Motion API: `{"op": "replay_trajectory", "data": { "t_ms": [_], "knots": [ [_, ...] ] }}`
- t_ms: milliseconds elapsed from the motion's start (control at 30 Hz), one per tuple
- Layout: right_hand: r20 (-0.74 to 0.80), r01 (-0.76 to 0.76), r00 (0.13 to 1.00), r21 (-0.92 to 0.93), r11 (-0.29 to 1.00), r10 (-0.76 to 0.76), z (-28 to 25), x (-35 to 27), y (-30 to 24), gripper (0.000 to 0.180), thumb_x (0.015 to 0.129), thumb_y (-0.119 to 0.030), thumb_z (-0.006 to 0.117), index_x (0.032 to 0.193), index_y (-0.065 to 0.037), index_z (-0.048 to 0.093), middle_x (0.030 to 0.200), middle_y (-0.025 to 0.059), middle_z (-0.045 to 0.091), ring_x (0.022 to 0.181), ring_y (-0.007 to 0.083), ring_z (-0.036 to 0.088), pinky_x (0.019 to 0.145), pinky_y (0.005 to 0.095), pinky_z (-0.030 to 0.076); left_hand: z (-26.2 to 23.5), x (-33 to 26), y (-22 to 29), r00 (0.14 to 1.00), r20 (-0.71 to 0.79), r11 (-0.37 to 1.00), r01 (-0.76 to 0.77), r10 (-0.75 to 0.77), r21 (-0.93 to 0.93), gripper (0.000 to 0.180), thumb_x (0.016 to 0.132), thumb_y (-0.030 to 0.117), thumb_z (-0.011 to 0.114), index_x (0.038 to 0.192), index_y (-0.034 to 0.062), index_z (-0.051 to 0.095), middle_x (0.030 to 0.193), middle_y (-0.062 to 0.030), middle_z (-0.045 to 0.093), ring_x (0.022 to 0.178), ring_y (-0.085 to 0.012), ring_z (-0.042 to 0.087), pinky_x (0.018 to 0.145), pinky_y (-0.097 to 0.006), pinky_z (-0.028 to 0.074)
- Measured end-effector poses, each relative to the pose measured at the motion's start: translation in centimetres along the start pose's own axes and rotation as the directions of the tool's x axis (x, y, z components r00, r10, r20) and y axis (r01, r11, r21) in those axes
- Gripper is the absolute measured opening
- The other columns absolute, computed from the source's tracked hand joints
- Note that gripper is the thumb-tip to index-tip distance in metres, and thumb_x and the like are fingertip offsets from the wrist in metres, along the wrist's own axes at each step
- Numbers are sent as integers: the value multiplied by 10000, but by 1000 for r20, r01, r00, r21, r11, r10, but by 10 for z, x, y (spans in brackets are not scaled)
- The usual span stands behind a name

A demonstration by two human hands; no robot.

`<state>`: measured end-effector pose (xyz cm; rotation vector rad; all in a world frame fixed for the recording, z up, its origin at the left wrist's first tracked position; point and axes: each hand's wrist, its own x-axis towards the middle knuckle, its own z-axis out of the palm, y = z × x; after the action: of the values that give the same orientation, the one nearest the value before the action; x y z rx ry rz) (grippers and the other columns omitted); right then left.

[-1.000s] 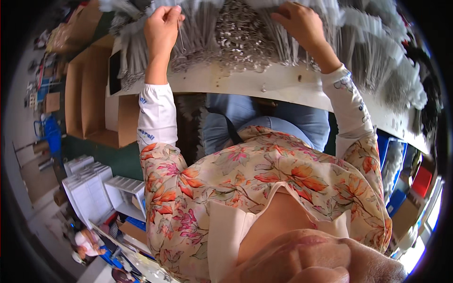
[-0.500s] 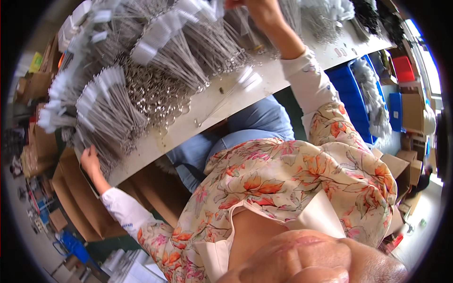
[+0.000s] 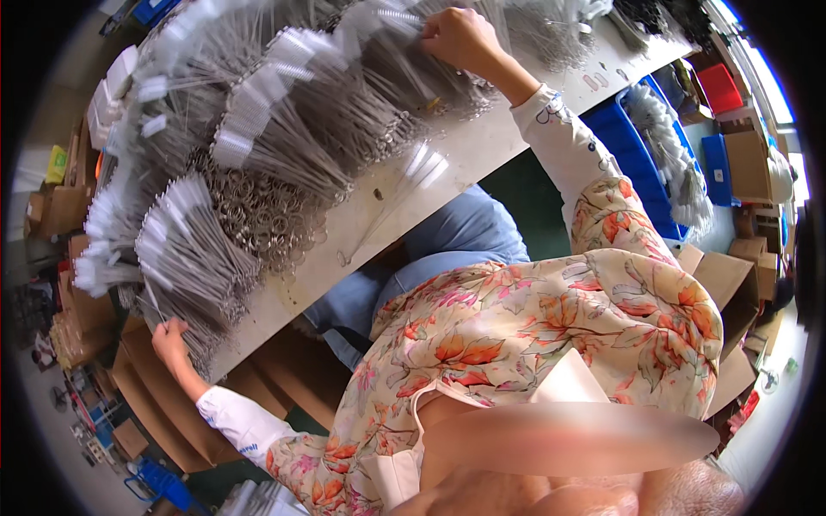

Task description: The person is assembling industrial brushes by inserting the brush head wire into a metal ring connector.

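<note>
Bundles of thin wire brushes (image 3: 288, 112) with white bristle heads and looped wire ends cover the table. At the table's left end, my left hand (image 3: 170, 338) is closed, its fingers pinched on a thin wire beside the nearest brush bundle (image 3: 194, 236). Farther off to the right, my right hand (image 3: 465, 41) is closed next to the white bristle heads of another bundle (image 3: 387, 82). What its fingers hold, if anything, is hidden. Between the bundles lies a heap of metal rings (image 3: 267, 202). A few loose brushes (image 3: 422, 165) lie apart near the front edge.
The white tabletop (image 3: 318, 249) slants across the view, its edge close to my legs. Blue bins (image 3: 632, 142) with more brushes stand to the right. Cardboard boxes (image 3: 163, 404) stand below the left end, and dark brushes (image 3: 658, 17) lie at the far right.
The whole view has shifted, so the table appears lower and a little to the left. Both hands stay at about the same places beside the brush bundles.
</note>
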<state>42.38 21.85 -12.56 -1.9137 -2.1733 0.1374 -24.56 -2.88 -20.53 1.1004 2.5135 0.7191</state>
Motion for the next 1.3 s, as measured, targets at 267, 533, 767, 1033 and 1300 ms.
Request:
{"op": "replay_trajectory", "data": {
  "t_ms": [267, 533, 767, 1033, 1300],
  "knots": [
    [-594, 417, 795, 682, 601, 122, -64, 47, 14, 192, 814, -204, 614, 792, -22, 669, 627, 28, 586, 540, 95, 504, 511, 265, 414, -9, -4, 12, 980, -188, 942, -2, -65, -337, 193, 873, 180, 598, 942, 1, 619, 847, -108, 674, 527, -88, 489, 411, -218, 299],
    [-723, 11, 690, -39, 999, -36, -76, 39, 193, 199, 766, -280, 622, 756, -100, 705, 677, 72, 660, 583, 208, 614, 564, 320, 481, -3, -68, 100, 853, -522, 808, -308, 1, -502, 269, 938, 185, 509, 1161, 79, 617, 857, 10, 544, 618, -49, 438, 487, -186, 285],
    [-388, -165, 916, -144, 976, 97, 11, 95, 263, 206, 649, -322, 697, 724, -133, 730, 724, 78, 686, 671, 232, 639, 624, 381, 478, 35, -98, 138, 971, -236, 735, -133, -38, -665, 297, 958, 281, 516, 1138, 70, 622, 746, 62, 426, 533, 0, 272, 440, -155, 188],
    [-511, 447, 859, 766, 462, 16, -112, 36, 89, 266, 885, -302, 592, 892, -45, 660, 705, 10, 613, 687, 114, 584, 633, 290, 467, 62, -147, 204, 990, -57, 322, -95, 126, -942, 308, 956, 207, 510, 1088, -60, 584, 686, 35, 403, 564, -38, 340, 466, -178, 262],
    [-195, 103, 801, 976, -190, -566, 16, -98, -141, 183, 876, -133, 599, 1038, -50, 580, 1096, 110, 551, 946, 233, 574, 809, 317, 468, 151, -235, 312, 734, -156, 358, -492, 661, -793, 132, 918, 54, 533, 995, -21, 610, 790, -31, 577, 586, -67, 521, 505, -197, 427]
  ]
}}
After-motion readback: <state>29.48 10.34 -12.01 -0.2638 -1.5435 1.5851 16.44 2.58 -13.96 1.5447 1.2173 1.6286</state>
